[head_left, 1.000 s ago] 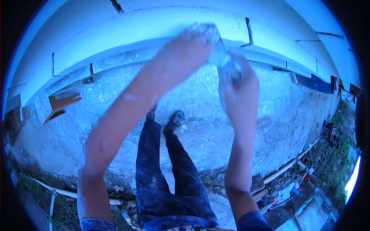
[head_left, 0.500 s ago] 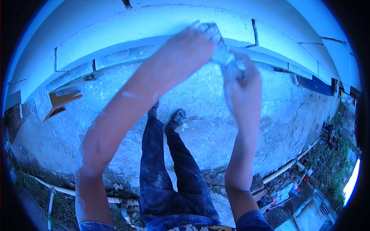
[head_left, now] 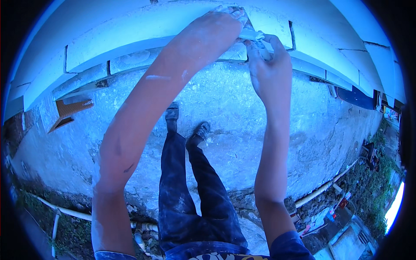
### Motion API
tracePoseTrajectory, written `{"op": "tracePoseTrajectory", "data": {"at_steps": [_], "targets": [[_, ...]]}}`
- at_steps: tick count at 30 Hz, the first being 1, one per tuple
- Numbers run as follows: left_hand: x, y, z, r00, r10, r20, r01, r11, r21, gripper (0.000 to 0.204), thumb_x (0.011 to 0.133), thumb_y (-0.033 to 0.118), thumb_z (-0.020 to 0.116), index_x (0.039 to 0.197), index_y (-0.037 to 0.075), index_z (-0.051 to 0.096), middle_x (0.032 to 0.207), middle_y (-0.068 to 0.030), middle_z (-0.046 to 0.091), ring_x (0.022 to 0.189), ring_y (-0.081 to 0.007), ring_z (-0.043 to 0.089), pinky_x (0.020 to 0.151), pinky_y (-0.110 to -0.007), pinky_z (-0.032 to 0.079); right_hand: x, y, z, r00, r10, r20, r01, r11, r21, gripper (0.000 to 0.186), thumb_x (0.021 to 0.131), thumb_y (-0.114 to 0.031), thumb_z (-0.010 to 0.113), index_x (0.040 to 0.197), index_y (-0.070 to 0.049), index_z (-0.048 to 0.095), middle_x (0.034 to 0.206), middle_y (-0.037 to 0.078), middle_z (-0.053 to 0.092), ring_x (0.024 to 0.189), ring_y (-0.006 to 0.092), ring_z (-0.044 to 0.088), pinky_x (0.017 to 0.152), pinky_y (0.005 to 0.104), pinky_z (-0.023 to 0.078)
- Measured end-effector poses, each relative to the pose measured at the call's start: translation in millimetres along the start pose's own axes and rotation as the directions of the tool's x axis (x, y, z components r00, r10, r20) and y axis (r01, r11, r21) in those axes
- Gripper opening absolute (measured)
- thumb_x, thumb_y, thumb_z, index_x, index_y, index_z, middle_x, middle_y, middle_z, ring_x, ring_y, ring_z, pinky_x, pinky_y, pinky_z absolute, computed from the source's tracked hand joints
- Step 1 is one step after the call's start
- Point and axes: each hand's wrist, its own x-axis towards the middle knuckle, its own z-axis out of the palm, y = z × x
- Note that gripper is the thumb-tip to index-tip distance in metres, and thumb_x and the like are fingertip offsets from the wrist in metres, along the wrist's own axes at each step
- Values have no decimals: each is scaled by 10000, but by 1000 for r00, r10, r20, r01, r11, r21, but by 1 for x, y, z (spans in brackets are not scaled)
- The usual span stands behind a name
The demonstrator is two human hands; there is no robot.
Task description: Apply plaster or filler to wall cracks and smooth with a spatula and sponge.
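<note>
Both my arms reach up to a pale, whitish ledge [head_left: 173, 28] at the top of the view. My left hand [head_left: 223, 21], dusted white, is closed around a dark-edged flat plate [head_left: 247, 22]; its fingers are partly hidden behind the wrist. Just right of it, my right hand [head_left: 271, 60] grips a small scraper [head_left: 261, 49], thumb and forefinger around it. Pale wet-looking paste [head_left: 251, 35] sits between the two tools, which meet or nearly meet. White smears mark my left forearm.
Below lies a rough concrete floor [head_left: 234, 112] where my shoes [head_left: 200, 130] stand. An orange-brown box-like thing [head_left: 73, 110] is at left. Pale pipes [head_left: 318, 195] run along the floor's near edge, with plants [head_left: 372, 190] and clutter at right. Dark gaps [head_left: 291, 34] break the ledge.
Both hands have moved up and slightly away, toward the ledge. The scraper and paste have come up against the plate, and the paste looks flatter and more sideways.
</note>
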Motion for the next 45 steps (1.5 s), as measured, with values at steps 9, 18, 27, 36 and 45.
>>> {"op": "tracePoseTrajectory", "data": {"at_steps": [9, 18, 27, 36, 45], "targets": [[-24, 15, -22, 993, -85, 85, 79, 994, 71, 314, 873, 42, 658, 1185, 14, 664, 1206, -165, 680, 1187, -340, 618, 1092, -433, 459, -29, -28, 6, 995, 94, 22, -90, 986, -141, 314, 893, -130, 644, 1189, -24, 642, 682, 198, 681, 634, 373, 712, 578, 453, 543], [-56, 24, -3, 994, 63, -90, -45, 980, 194, 304, 907, 50, 609, 1200, -13, 663, 1218, -193, 675, 1207, -339, 616, 1134, -424, 428, -68, -25, 10, 999, 5, -39, -8, 997, -83, 391, 875, -157, 650, 1236, -8, 655, 730, 221, 690, 691, 366, 720, 643, 424, 544], [-66, 3, -5, 998, 45, -49, -32, 970, 242, 308, 915, 42, 578, 1203, -18, 670, 1353, -202, 624, 1297, -320, 584, 1148, -439, 428, -59, -51, 29, 993, 114, 8, -113, 990, -90, 371, 881, -147, 659, 1216, 12, 662, 699, 183, 679, 604, 261, 691, 595, 373, 521], [-54, -29, -36, 997, -81, -8, 81, 996, 29, 241, 919, 69, 574, 1115, 4, 697, 1235, -173, 652, 1154, -317, 652, 1057, -440, 500, -31, -60, 47, 998, 57, 27, -56, 997, -46, 381, 897, -155, 655, 1239, 12, 639, 710, 196, 680, 585, 226, 654, 592, 343, 509], [-75, -45, -34, 987, 5, -159, 21, 987, 160, 336, 935, 82, 572, 1252, 24, 668, 1401, -197, 599, 1352, -301, 544, 1190, -434, 377, -30, -77, 62, 995, 96, 18, -95, 994, -61, 362, 884, -160, 662, 1201, 14, 656, 721, 204, 673, 604, 268, 665, 603, 383, 511]]}}
